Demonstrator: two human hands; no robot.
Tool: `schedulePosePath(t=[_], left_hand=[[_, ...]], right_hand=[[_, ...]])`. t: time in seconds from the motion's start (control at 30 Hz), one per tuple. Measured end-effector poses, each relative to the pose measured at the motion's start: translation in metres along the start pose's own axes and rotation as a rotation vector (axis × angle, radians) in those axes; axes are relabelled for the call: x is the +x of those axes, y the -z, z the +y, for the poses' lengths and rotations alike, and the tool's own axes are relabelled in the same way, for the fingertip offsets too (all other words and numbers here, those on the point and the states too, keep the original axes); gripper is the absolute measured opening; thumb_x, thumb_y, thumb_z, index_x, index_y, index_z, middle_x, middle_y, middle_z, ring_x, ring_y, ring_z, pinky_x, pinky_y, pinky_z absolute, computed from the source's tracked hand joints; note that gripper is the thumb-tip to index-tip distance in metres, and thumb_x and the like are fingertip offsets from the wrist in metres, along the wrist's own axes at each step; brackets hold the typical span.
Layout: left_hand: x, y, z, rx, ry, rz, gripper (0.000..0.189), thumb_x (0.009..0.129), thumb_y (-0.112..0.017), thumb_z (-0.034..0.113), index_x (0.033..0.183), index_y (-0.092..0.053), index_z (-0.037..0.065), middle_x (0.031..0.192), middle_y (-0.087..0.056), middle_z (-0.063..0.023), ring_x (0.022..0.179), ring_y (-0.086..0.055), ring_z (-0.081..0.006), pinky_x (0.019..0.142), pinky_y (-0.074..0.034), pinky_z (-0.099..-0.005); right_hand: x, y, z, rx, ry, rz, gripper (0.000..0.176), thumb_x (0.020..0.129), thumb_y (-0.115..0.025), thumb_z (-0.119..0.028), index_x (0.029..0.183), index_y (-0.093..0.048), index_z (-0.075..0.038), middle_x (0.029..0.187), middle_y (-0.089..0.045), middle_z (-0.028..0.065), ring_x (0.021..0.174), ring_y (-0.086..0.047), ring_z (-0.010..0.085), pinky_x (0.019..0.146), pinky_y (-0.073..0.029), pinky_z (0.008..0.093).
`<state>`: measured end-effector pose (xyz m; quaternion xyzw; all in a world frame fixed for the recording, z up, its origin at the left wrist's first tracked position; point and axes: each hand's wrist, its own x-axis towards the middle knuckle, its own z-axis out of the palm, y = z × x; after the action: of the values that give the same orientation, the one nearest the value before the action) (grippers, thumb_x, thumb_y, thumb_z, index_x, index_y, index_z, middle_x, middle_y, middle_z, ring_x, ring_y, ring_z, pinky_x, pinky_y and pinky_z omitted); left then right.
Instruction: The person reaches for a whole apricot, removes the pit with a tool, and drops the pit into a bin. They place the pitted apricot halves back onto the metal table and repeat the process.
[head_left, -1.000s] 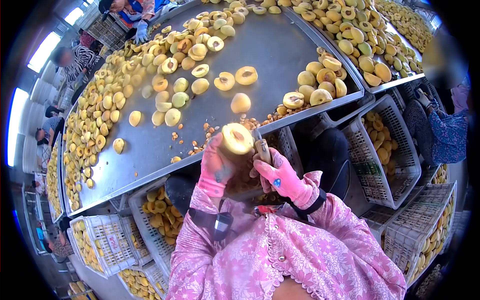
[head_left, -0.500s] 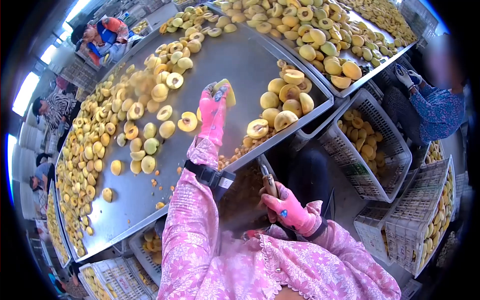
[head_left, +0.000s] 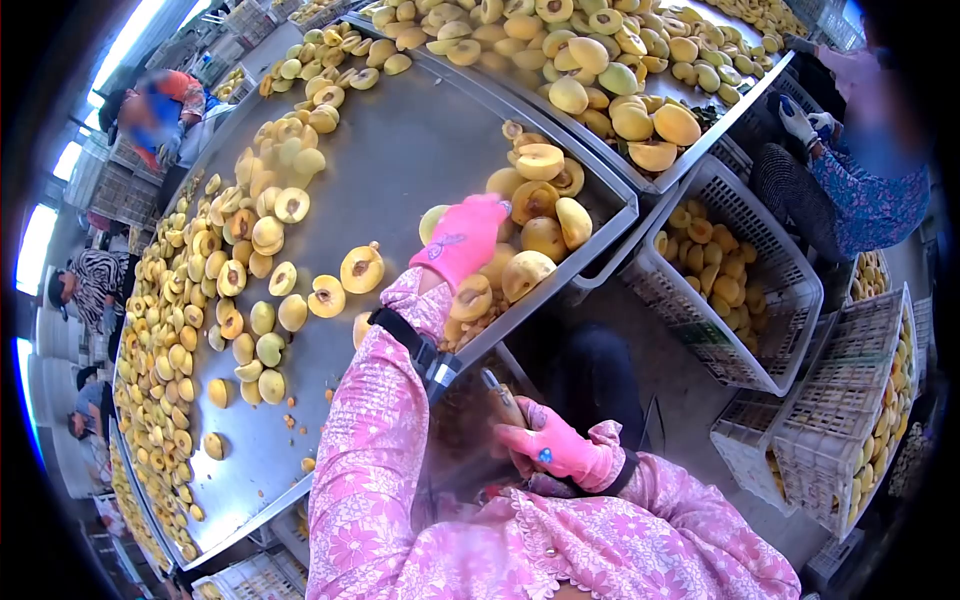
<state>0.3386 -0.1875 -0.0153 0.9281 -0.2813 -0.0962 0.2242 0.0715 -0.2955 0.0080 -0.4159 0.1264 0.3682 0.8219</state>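
My left hand (head_left: 465,238), in a pink glove, reaches over the metal table (head_left: 400,130) at the near edge of a pile of halved yellow fruit (head_left: 535,200). A greenish fruit half (head_left: 431,224) shows beside its fingers; whether they grip it cannot be made out. My right hand (head_left: 548,444), also gloved in pink, is closed around the wooden handle of a small metal-tipped tool (head_left: 502,398), low in front of my body. Two fruit halves (head_left: 343,282) lie to the left of my left hand, cut faces up.
Many fruit halves (head_left: 180,340) cover the table's left side. Another table with fruit (head_left: 600,75) stands beyond. Crates of fruit (head_left: 708,270) are at the right, near a co-worker in a blue patterned top (head_left: 865,200). Other people sit at the left.
My left hand has moved right, to the fruit pile, and turned palm down. The greenish half it held up is now low beside the pile. The view has shifted slightly; my right hand still holds the tool.
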Motion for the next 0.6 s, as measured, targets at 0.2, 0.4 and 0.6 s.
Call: schedulePosePath(t=[0.2,0.4,0.6], left_hand=[[-0.001,0.031,0.008,0.349,-0.258,-0.192,0.063,0.066,-0.067,-0.002,0.126,-0.05,0.01,0.128,-0.05,-0.0138,0.107,-0.054,-0.0356,0.09,-0.047,-0.0366],[-0.013,0.022,-0.026,-0.314,-0.07,-0.009,0.068,0.068,-0.071,0.005,0.131,-0.044,0.008,0.12,-0.055,-0.0109,0.103,-0.059,-0.0259,0.089,-0.05,-0.0338],[-0.084,0.053,-0.039,-1.443,0.204,-0.063,0.063,0.076,-0.07,0.019,0.129,-0.042,-0.002,0.115,-0.055,-0.0108,0.103,-0.058,-0.0222,0.083,-0.054,-0.0346]], right_hand=[[0.004,0.006,-0.015,0.048,-0.03,-0.008,0.027,0.086,-0.061,-0.02,0.105,-0.048,-0.006,0.075,-0.061,0.0069,0.045,-0.051,0.0086,0.04,-0.04,0.0206],[0.002,0.006,-0.024,0.017,-0.037,-0.022,0.027,0.086,-0.061,-0.022,0.103,-0.048,-0.006,0.074,-0.06,0.0071,0.044,-0.051,0.0083,0.039,-0.04,0.0202],[0.007,0.01,-0.019,0.026,-0.027,-0.034,0.025,0.087,-0.06,-0.021,0.102,-0.048,-0.005,0.073,-0.06,0.0067,0.042,-0.05,0.0086,0.037,-0.04,0.0202]])
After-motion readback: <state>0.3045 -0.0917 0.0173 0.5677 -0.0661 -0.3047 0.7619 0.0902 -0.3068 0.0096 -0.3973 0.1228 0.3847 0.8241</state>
